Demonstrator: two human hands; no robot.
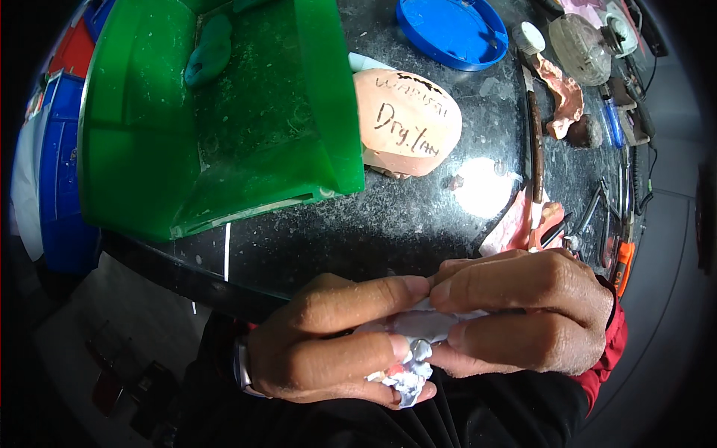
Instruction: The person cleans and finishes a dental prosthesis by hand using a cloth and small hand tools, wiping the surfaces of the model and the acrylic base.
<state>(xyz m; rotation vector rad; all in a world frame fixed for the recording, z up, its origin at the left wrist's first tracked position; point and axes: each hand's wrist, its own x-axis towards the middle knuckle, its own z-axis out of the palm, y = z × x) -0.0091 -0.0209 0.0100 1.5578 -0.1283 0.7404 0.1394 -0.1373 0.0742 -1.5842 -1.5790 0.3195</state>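
Observation:
Both my hands meet low in the head view, over my lap in front of the dark counter's edge. My left hand [328,340] and my right hand [526,321] pinch a small white lumpy object [411,351] between thumbs and fingers. It looks like a plaster piece with a bit of metal and pink showing at its underside; most of it is hidden by my fingers. A watch sits on my left wrist, and a red sleeve covers my right wrist.
A dark speckled counter [418,224] holds a green plastic bin [216,112], a pink slab with handwriting [407,119], a blue lid [452,30], a long knife [535,142], pink wax pieces [564,97], pliers [590,216] and a glass jar [579,48].

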